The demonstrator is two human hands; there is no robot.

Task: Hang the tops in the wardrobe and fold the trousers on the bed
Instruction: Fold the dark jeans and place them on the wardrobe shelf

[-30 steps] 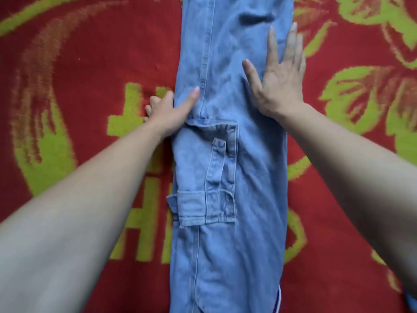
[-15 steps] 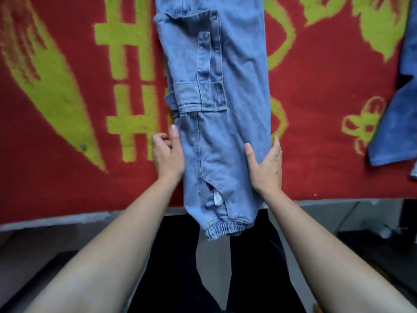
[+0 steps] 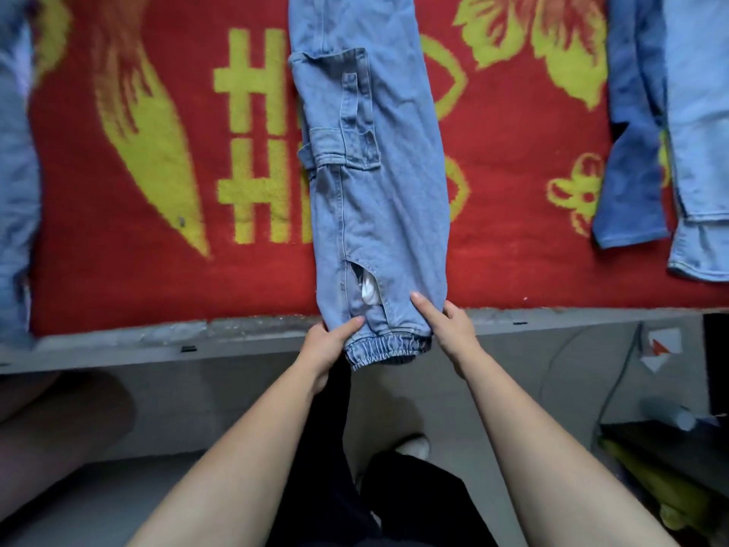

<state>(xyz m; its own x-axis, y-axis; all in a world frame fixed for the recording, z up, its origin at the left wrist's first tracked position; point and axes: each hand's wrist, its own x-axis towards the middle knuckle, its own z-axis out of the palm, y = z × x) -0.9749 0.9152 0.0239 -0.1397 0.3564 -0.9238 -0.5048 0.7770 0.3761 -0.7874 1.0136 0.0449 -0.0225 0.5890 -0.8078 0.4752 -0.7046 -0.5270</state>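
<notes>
While the light blue trousers (image 3: 374, 183) lie lengthwise on the red bed cover (image 3: 513, 238), their elastic cuff (image 3: 384, 351) hangs over its near edge. Your left hand (image 3: 329, 345) and right hand (image 3: 449, 329) each pinch the leg just above that cuff, thumbs on top.

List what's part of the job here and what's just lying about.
Job:
- jeans, pinched near the cuff by left hand and right hand
- bed
- probably next: dark denim, pale denim, left-edge denim

Lying about:
- cable
- bottle
</notes>
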